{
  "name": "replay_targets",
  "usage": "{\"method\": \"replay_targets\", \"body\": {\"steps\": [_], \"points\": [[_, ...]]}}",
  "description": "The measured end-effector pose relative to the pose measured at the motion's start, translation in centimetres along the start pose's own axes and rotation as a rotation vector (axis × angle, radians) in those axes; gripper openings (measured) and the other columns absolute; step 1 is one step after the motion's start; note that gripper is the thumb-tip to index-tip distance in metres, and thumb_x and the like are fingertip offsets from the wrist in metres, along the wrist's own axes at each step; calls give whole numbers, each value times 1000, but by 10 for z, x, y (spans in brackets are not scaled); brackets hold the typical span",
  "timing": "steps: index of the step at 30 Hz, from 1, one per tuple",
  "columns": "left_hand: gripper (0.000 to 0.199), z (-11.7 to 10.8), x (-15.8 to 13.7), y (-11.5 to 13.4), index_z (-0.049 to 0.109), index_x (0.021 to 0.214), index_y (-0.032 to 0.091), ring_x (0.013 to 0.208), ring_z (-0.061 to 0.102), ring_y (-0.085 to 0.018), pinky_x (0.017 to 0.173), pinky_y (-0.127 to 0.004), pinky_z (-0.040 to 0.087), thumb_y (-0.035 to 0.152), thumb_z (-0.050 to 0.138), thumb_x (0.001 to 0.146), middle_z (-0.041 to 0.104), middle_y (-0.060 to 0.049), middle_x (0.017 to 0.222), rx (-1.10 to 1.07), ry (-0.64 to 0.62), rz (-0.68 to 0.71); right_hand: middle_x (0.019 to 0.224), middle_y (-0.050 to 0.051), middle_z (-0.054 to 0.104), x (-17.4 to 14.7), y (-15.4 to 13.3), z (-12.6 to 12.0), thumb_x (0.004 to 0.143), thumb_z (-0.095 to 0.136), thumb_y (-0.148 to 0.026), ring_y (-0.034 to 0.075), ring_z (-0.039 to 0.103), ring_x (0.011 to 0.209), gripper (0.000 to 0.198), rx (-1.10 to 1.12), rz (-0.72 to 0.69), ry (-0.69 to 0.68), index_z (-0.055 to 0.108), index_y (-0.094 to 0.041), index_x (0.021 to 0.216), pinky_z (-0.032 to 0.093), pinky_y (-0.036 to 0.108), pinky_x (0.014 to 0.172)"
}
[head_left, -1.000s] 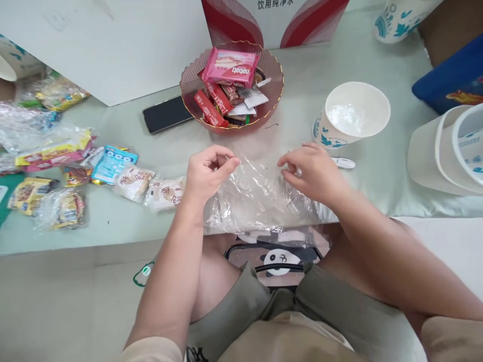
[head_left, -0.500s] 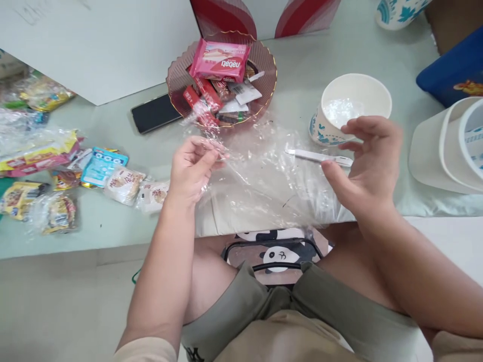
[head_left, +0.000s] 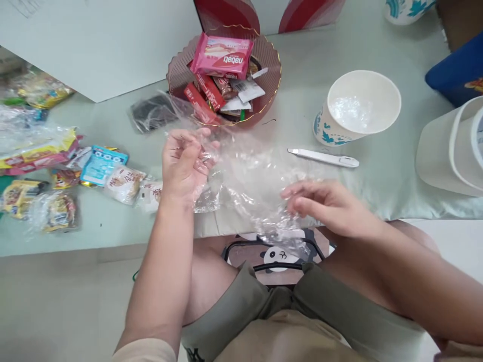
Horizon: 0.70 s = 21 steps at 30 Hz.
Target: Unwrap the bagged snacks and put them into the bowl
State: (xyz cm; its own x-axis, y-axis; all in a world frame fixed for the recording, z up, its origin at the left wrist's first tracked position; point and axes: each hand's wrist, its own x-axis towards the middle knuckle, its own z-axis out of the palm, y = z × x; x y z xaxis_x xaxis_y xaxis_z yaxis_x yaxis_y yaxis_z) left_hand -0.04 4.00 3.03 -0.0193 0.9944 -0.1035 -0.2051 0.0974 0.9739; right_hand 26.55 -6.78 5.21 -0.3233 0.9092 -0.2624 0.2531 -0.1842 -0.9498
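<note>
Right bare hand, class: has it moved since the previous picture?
Yes: judged against the white paper cup with blue leaves, the right bare hand moved left and down in view.

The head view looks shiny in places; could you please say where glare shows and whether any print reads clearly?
Head view: white glints break up the clear plastic film, its edges hard to trace; head view: large print on the pink packet is legible.

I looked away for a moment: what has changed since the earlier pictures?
The film, lying flat before, is partly lifted in the left hand and crosses the phone in view. The right hand swung out by the cup, then back towards the film; contact is unclear. The bowl, cup and white tool stayed put.
</note>
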Motion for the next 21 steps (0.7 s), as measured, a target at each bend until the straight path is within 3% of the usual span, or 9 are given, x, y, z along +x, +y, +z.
{"method": "replay_targets", "body": {"steps": [2, 5, 7, 9, 11, 13, 15, 19, 21], "points": [[76, -2, 1, -4, 43, 82, 25, 76, 66, -13, 60, -28, 51, 62, 99, 45, 72, 3, 101, 30, 16, 40, 66, 1, 71, -1, -7, 1, 95, 63, -46, 15, 67, 59, 31, -117, -49, 81, 69, -23, 75, 56, 29, 57], [67, -4, 1, -7, 46, 83, 26, 75, 67, -14, 59, -28, 52, 61, 95, 54, 74, 1, 101, 89, 30, 70, 64, 0, 68, 0, -3, -5, 97, 61, -35, 15, 64, 58, 27, -241, -125, 459, 67, -24, 72, 54, 31, 59], [61, -5, 0, -7, 47, 86, 27, 75, 69, -15, 54, -26, 51, 60, 91, 60, 74, -1, 103, 150, 27, 58, 65, 0, 66, 4, 5, -13, 96, 62, -32, 15, 61, 57, 23, -163, -216, 741, 65, -25, 74, 50, 32, 56], [56, -5, -1, -8, 46, 88, 27, 75, 71, -16, 49, -24, 47, 58, 87, 65, 73, -3, 103, 204, 33, 40, 68, 0, 65, 7, 14, -19, 93, 64, -39, 17, 63, 61, 20, 69, -320, 890, 63, -27, 77, 50, 32, 55], [51, -4, -2, -8, 46, 90, 28, 72, 72, -16, 45, -23, 44, 57, 83, 71, 73, -3, 101, 229, 58, 32, 85, 4, 73, 7, 20, -21, 89, 64, -62, 21, 73, 80, 33, 264, -330, 756, 65, -29, 91, 58, 35, 63], [46, -2, -3, -9, 47, 92, 27, 69, 72, -15, 45, -22, 44, 54, 81, 78, 73, -3, 98, 245, 84, 30, 117, 10, 75, 6, 24, -15, 84, 57, -82, 28, 75, 106, 61, 268, -246, 463, 64, -31, 117, 64, 43, 79], [43, 0, -4, -10, 48, 93, 27, 67, 73, -14, 47, -21, 46, 53, 79, 82, 74, -2, 96, 266, 92, 33, 136, 15, 70, 5, 26, -5, 84, 59, -81, 31, 74, 114, 73, 146, -140, 280, 55, -30, 137, 65, 49, 86], [40, -2, -3, -13, 52, 95, 26, 61, 71, -13, 47, -20, 48, 53, 79, 84, 75, -1, 85, 329, 37, 10, 94, 9, 79, 11, 28, 3, 96, 62, -49, 23, 75, 71, 42, -86, 57, 369, 66, -24, 129, 64, 39, 64], [37, -7, -2, -15, 57, 94, 25, 53, 69, -13, 44, -20, 47, 51, 80, 84, 71, 1, 71, 387, -32, -35, 71, 2, 73, 16, 30, -5, 98, 57, -39, 20, 69, 57, 30, -181, 57, 468, 73, -25, 119, 60, 36, 57]]}}
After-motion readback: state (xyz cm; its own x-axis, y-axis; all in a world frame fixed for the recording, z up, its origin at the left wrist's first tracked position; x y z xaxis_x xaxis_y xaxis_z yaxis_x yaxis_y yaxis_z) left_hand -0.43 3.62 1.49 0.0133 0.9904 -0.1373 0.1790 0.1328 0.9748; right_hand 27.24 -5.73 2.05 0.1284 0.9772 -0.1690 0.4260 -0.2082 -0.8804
